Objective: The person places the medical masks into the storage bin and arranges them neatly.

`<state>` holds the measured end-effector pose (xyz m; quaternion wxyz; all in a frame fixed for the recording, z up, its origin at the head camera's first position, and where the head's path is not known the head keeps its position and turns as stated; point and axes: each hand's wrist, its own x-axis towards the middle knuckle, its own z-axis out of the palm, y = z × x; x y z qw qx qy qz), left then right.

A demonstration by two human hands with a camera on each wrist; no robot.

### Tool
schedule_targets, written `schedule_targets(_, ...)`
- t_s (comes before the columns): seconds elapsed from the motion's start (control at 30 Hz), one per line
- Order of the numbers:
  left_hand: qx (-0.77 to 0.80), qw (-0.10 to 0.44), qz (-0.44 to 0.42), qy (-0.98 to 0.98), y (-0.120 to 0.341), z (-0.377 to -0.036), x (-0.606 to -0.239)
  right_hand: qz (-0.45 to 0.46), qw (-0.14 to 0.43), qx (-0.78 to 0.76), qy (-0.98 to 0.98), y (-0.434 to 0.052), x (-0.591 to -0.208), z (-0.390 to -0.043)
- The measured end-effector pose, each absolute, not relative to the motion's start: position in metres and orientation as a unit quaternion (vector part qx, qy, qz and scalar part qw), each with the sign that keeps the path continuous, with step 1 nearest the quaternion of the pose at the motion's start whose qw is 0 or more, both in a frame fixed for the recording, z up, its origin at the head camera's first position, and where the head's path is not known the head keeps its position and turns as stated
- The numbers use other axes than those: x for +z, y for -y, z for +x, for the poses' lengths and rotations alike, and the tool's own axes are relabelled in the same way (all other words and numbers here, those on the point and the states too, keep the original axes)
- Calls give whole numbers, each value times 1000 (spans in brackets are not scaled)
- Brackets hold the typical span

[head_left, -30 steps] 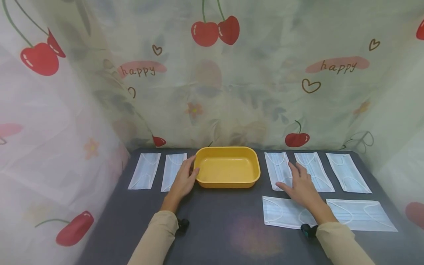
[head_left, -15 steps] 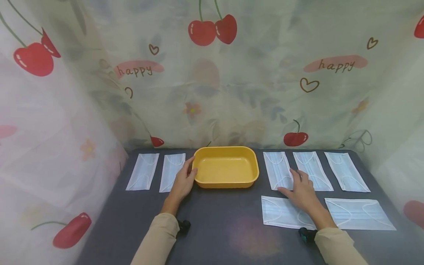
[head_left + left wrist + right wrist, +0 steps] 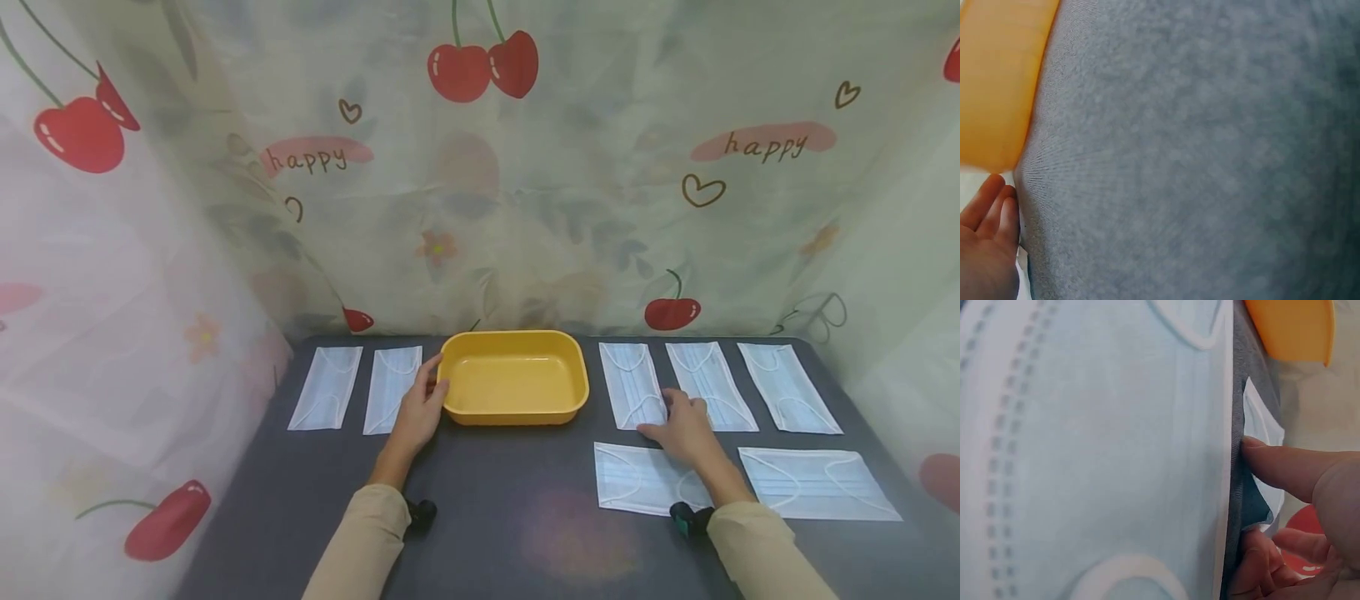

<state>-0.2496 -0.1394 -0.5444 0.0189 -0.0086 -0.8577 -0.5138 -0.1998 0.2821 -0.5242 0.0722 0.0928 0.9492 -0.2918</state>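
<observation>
My left hand [image 3: 415,411] rests against the left side of a yellow plastic tub [image 3: 517,420], with fairly straight fingers [image 3: 985,203] at its wall. On the right, my right hand [image 3: 686,429] pinches the near right corner of a pale blue disposable face mask [image 3: 628,375]. Seen from the right wrist, the edge of that mask [image 3: 1265,425] bows up between thumb and fingers. Close beside this hand lies a second upright mask [image 3: 705,375]. Below it, a sideways mask [image 3: 637,479] is partly covered by the wrist.
Two masks lie left of the tub, one at the far left [image 3: 326,387] and one nearer [image 3: 392,387]. Further right are another upright mask [image 3: 790,387] and a sideways one [image 3: 821,483]. A cherry-print curtain [image 3: 525,208] closes off the back and sides of the dark grey table [image 3: 480,517].
My right hand has come down and its thumb and fingers have closed on the corner of the mask right of the tub. The left hand stays at the tub.
</observation>
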Motion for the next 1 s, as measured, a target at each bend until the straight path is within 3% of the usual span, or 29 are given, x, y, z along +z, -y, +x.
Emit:
schedule_targets(0.23, -514, 18, -14, 857, 139, -250, -548, 113, 110, -312, -937, -285, -515, -204)
schedule_targets(0.5, -505, 25, -19, 862, 138, -249, -547, 110, 116, -305, -939, -285, -514, -205)
schedule_targets(0.77, -504, 18, -20, 863, 138, -248, -544, 108, 94, -310, -940, -284, -517, -202)
schedule_targets(1.0, -501, 16, -21, 865, 140, -248, -544, 125, 41, -330, -935, -284, -517, -199)
